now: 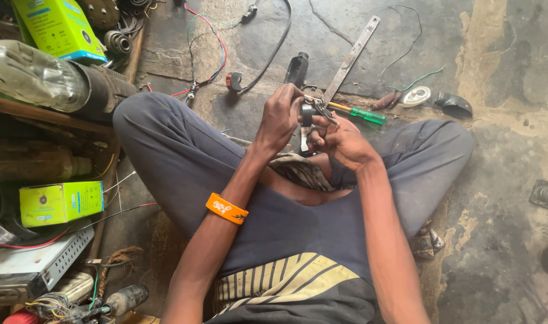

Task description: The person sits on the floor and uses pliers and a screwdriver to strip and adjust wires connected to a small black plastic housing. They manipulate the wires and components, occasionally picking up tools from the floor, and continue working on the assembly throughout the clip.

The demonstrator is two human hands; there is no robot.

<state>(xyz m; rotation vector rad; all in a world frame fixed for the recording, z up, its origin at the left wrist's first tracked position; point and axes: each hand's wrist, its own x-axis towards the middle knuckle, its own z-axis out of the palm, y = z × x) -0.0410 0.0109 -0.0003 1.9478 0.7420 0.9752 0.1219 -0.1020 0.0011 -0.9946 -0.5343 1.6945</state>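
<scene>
left hand (280, 114) grip closed on metal part (307, 111); right hand (340, 141) pinching it.

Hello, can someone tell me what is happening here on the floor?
A person sits cross-legged on a concrete floor, both hands raised over the lap. The left hand and right hand together grip a small dark metal part between them. Just beyond lie a green-handled screwdriver, a metal strip and loose wires. Green boxes sit to the left.

Floor-level repair workshop, screwdriver (359, 113), loose wires (205, 42), boxed parts (61, 203), concrete floor (502, 180)
</scene>
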